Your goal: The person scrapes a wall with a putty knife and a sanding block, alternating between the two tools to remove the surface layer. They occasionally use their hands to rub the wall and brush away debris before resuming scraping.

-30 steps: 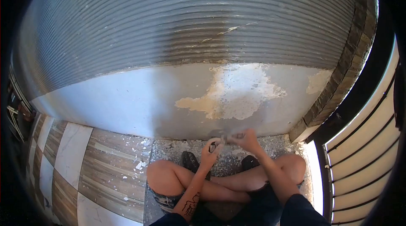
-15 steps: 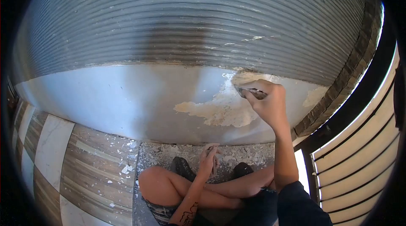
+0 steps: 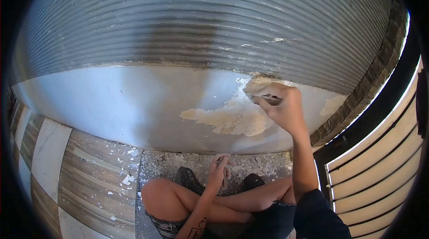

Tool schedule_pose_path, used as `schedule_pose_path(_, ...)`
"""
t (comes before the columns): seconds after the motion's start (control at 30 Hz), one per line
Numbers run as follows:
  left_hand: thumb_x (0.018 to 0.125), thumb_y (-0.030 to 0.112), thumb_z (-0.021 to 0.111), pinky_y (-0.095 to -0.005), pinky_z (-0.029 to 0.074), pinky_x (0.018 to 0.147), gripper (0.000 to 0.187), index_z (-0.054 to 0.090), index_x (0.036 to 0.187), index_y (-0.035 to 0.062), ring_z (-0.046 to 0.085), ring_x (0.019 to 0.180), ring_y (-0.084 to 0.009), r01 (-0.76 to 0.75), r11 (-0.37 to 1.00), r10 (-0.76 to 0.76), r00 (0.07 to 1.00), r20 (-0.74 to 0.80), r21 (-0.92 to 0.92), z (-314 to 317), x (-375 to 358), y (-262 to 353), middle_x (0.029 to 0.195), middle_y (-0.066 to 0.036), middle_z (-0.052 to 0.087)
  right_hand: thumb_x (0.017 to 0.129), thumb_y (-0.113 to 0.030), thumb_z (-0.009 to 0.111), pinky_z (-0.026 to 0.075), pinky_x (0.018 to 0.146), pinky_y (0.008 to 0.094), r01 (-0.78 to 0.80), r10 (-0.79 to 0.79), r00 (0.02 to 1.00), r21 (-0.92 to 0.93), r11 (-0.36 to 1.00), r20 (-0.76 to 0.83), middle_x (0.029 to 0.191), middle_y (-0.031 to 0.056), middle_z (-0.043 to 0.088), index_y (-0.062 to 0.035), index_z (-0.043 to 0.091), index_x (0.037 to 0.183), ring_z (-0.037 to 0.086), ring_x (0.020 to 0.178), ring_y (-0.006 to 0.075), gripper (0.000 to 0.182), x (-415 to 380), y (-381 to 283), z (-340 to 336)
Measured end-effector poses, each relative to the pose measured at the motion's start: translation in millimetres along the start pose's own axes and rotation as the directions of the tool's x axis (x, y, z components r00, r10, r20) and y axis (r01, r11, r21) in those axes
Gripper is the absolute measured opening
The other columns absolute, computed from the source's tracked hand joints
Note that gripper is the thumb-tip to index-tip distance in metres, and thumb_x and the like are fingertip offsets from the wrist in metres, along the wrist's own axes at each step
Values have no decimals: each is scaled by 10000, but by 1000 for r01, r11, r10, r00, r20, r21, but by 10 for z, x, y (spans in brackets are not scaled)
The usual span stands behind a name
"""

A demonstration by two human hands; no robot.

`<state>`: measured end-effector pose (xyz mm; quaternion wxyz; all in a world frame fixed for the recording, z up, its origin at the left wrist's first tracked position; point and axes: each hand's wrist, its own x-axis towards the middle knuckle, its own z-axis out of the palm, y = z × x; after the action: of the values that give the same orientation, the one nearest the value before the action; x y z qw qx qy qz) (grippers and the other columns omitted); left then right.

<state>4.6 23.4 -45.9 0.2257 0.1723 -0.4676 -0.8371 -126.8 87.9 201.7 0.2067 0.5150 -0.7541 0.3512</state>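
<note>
My right hand (image 3: 280, 101) is closed around a small scraper-like tool, mostly hidden by the fingers, whose edge is against the smooth lower wall (image 3: 85, 100). Around it the paint is gone, leaving a bare beige patch (image 3: 243, 118) with ragged white edges. Low in front of the wall, above my crossed legs, my left hand (image 3: 220, 170) is curled around something thin that I cannot make out.
Ribbed grey wall (image 3: 178, 24) rises above the smooth band. Paint flakes (image 3: 129, 179) lie over the tiled floor (image 3: 89, 172) and the rough strip by the wall. A brick-like edge (image 3: 357, 100) and a barred gate (image 3: 380, 167) stand at the right.
The view has shifted slightly. My right hand stays at the upper edge of the bare patch, its fingers tilted a little differently. My left hand is nearly unchanged.
</note>
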Motion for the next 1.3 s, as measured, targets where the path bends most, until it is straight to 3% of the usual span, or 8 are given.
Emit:
schedule_pose_path(0.13,944,216,472,-216,389,402,192,517,1046,59,454,434,-88,30,1000,-30,1000,8,6,-10,11,-15,784,-98,603,678,-28,717,483,549,283,-9,42,991,257,966,-125,755,121,657,-35,684,768,636,594,199,96,-45,124,165)
schedule_pose_path(0.23,942,222,481,-214,386,406,189,524,1039,65,466,453,-85,72,997,-71,997,-10,38,21,-10,10,784,-92,602,684,-17,717,445,502,268,106,-107,994,-136,985,-1,705,125,640,-27,682,783,613,562,142,105,-74,129,215)
schedule_pose_path(0.43,939,227,490,-213,376,403,190,532,1038,70,471,476,-77,77,995,-77,997,-3,56,-20,-3,-53,784,-84,600,675,-8,717,491,583,236,-31,58,988,180,983,-146,773,85,681,-59,697,797,656,637,159,134,-113,-6,-95)
schedule_pose_path(0.6,940,220,486,-208,368,395,187,533,1041,70,468,468,-69,89,995,-88,996,-16,47,1,14,-2,789,-88,604,680,-17,714,492,579,242,-123,158,969,186,975,-189,757,90,678,-45,687,787,653,635,157,114,-118,16,-90)
schedule_pose_path(0.77,931,196,485,-211,397,405,193,528,1040,44,483,467,-88,81,995,-81,997,-4,66,5,3,-6,798,-95,612,712,-62,730,450,516,249,187,-184,982,-94,978,34,655,53,641,-66,679,756,609,570,126,69,-33,83,537)
schedule_pose_path(1.07,940,202,476,-210,387,396,182,534,1034,57,469,460,-75,63,997,-62,998,-24,38,-29,12,-5,790,-91,609,678,-1,710,458,535,238,0,9,985,53,999,-172,700,95,661,-44,681,766,630,588,161,102,-14,-95,-138)
schedule_pose_path(1.2,938,197,471,-225,406,409,189,530,1039,48,483,466,-87,67,996,-67,998,-4,62,14,-15,67,793,-105,617,732,-97,712,536,589,269,-24,0,990,166,986,143,763,54,683,-86,694,818,659,643,142,88,22,86,474)
schedule_pose_path(1.3,935,196,476,-229,399,410,188,532,1042,52,483,466,-89,84,994,-83,996,-24,67,-12,-9,3,795,-103,614,695,-139,741,520,558,283,103,-91,985,-76,992,148,762,58,673,-100,679,784,657,626,165,116,-140,51,683)
